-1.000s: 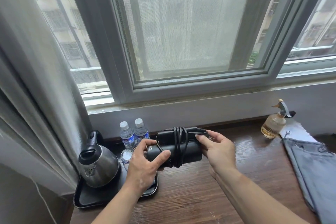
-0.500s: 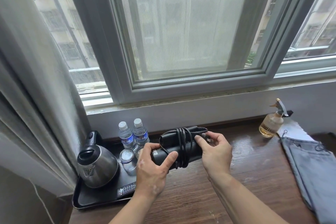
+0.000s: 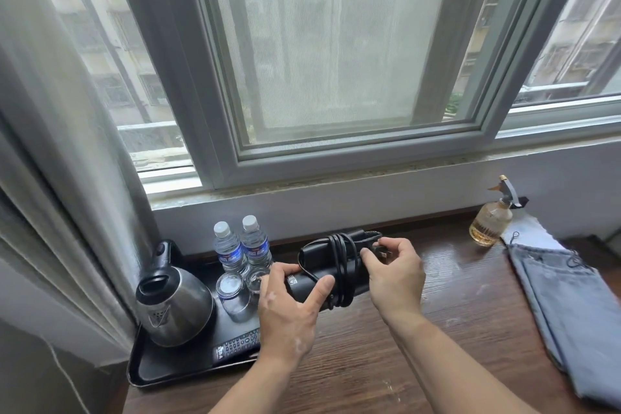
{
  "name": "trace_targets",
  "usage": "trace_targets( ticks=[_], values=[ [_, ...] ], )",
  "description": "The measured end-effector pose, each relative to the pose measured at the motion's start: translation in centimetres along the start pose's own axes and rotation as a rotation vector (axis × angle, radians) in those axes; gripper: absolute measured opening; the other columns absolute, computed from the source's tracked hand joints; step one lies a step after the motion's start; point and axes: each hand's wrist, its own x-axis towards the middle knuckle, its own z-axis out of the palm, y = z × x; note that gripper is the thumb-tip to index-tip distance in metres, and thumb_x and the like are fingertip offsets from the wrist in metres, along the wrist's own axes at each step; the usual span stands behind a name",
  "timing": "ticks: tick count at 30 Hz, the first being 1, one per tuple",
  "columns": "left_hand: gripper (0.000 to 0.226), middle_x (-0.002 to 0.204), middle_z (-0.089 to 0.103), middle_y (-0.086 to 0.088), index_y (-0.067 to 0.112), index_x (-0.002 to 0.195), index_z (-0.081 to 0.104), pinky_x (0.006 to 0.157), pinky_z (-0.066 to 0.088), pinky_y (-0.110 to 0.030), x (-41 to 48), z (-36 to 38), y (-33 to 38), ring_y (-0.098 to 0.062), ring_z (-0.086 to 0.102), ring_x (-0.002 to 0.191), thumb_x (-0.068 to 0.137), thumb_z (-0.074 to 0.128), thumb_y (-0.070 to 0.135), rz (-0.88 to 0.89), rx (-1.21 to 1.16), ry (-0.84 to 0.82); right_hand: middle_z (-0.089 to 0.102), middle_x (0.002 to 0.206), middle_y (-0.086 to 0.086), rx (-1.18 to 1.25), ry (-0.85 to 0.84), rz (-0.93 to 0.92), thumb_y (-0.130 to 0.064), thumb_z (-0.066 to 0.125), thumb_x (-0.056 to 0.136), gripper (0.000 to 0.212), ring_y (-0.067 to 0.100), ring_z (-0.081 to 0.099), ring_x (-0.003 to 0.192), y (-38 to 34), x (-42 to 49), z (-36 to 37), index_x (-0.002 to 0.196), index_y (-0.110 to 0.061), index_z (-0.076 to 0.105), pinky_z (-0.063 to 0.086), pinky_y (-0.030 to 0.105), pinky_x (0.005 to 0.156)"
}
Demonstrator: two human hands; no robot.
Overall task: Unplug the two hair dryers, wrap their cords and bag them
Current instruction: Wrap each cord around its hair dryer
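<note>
While my left hand (image 3: 289, 309) curls round the barrel of the black plastic hair dryer (image 3: 319, 250), thumb laid across it, my right hand (image 3: 393, 276) pinches the plug end of its black cord (image 3: 341, 259), which loops round the body. I hold the dryer over the dark wooden desk (image 3: 437, 329) at twelve o'clock. A grey cloth bag (image 3: 571, 306) lies flat at three o'clock, well apart; a steel kettle (image 3: 174, 306) stands at nine o'clock
</note>
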Motion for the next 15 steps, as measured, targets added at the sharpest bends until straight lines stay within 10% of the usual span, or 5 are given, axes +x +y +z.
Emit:
trace_targets(
  ticks=[15],
  values=[
    [0.047, 0.099, 0.050, 0.004, 0.028, 0.102, 0.051, 0.075, 0.026, -0.016, 0.9, -1.2, -1.8, -0.009, 0.046, 0.090, 0.075, 0.077, 0.056, 0.000, 0.018, -0.063, 0.070, 0.086, -0.008, -0.132, 0.076, -0.165, -0.026, 0.085, 0.075, 0.026, 0.016, 0.066, 0.082, 0.2, -2.5, 2.0, 0.090, -0.029, 0.064, 0.050, 0.031, 0.079]
  ],
)
